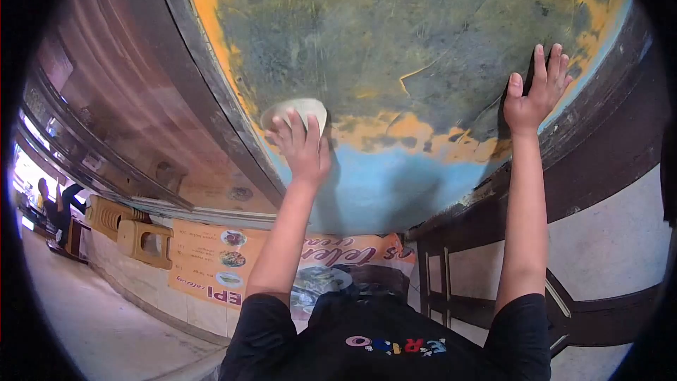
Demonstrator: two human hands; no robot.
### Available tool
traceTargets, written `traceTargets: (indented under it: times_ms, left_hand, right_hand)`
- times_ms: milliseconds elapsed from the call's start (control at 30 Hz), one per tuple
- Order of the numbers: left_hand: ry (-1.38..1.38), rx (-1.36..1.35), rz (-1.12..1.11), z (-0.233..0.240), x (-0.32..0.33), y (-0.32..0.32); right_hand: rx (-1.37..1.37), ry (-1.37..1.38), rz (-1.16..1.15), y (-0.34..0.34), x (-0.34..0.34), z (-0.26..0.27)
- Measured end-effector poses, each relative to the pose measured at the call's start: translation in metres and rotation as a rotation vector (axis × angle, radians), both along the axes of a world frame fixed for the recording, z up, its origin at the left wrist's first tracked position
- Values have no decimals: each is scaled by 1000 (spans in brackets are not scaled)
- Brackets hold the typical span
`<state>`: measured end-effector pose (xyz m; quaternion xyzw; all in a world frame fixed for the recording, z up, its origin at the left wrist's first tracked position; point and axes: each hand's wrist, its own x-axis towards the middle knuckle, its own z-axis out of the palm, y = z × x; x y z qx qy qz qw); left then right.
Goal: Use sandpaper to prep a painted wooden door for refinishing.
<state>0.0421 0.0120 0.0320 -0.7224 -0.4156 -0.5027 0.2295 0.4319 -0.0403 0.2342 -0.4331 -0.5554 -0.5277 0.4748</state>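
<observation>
My left hand (pixel 307 153) holds a pale flat pad (pixel 304 108) against a painted wall panel (pixel 365 37), fingers spread over its back. The pad has a rounded edge; its exact material cannot be told. The panel is mottled dark grey-green with orange patches, above a light blue band (pixel 370 175) at its lower end. Fine scratches and a raised flake-like edge (pixel 415 71) show on the panel. My right hand (pixel 537 90) is at the panel's right side, fingers up and apart, holding nothing. It appears to rest on the surface.
Dark wooden frames (pixel 597 90) border the panel. Left of it runs a glossy brown pane (pixel 153 95) with reflections. Below are an orange banner (pixel 203 270) with food pictures and writing, tan plastic stools (pixel 140 238), and dark bars (pixel 608 312). A person (pixel 61 206) is far left.
</observation>
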Motion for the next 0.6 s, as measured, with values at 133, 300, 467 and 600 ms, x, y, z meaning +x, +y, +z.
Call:
traceTargets:
  times_ms: [133,300,467,600]
  left_hand:
    - [109,-513,37,-147,4,-46]
    - [9,-735,-87,-191,20,-83]
    - [-151,-244,-109,-103,30,-39]
    - [-179,-110,-151,-2,27,-20]
  right_hand:
    - [0,-2,0,3,-2,0]
    - [-3,0,-5,-2,0,0]
    - [-3,-1,-4,1,-2,0]
    - [-4,-1,-28,-1,3,-2]
